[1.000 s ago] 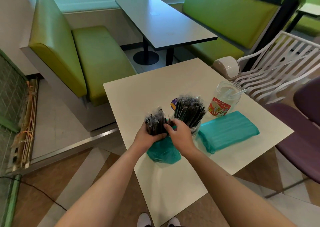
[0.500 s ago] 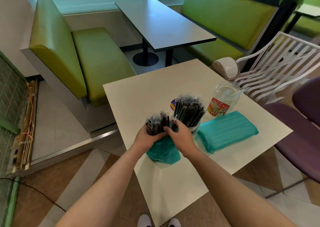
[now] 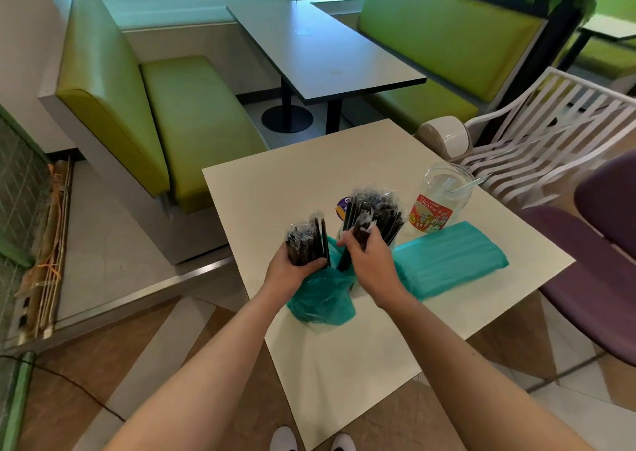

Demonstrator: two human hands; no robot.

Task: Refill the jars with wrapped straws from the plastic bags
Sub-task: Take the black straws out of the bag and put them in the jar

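In the head view, a cream square table (image 3: 275, 189) fills the centre of the frame. Just below centre, the left hand (image 3: 292, 271) is curled round a bundle of black wrapped straws (image 3: 306, 240), held upright above an open teal plastic bag (image 3: 320, 299) that lies crumpled on the table near its lower-left edge. Just to the right, the right hand (image 3: 370, 261) is closed on a smaller bunch of wrapped straws (image 3: 361, 230), their tops raised against the packed jar behind. That jar (image 3: 375, 213), right of centre, is crammed with black wrapped straws standing upright; its wall is mostly hidden by the hands and the straws. A round purple lid (image 3: 341, 208) is seen just left of it, partly covered. Further right, a clear jar (image 3: 442, 197) with a red label stands near the table's right corner, with only a few pale straws seen inside. In front of it, a second teal plastic bag (image 3: 447, 259) lies flat and full, touching the right wrist area. A white slatted chair (image 3: 537, 141) is seen at the right, and a green bench (image 3: 165, 117) at the upper left.
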